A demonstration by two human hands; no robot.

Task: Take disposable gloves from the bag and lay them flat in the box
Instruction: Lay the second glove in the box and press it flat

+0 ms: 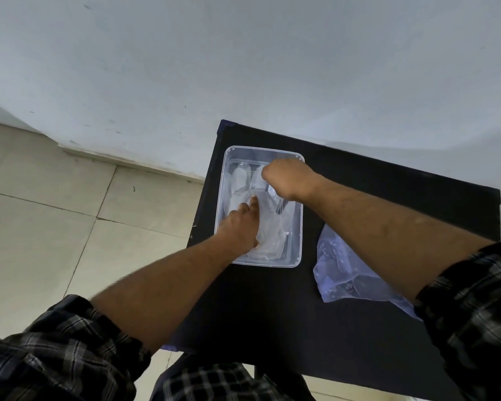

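Note:
A clear plastic box [298, 250] stands at the far left of the black table [388, 192]. Thin see-through gloves [272, 230] lie inside it, their fingers pointing away from me. My left hand [240, 224] rests flat on the gloves at the box's near left, fingers stretched out. My right hand [287, 178] hovers over the far right part of the box, fingers curled and pinching the glove film. A crumpled transparent bag [339, 270] lies right of the box, partly under my right forearm.
The table's left edge runs just beside the box, with beige floor tiles [55, 221] below. A pale wall [243, 68] rises behind the table. My checked sleeves fill the bottom corners.

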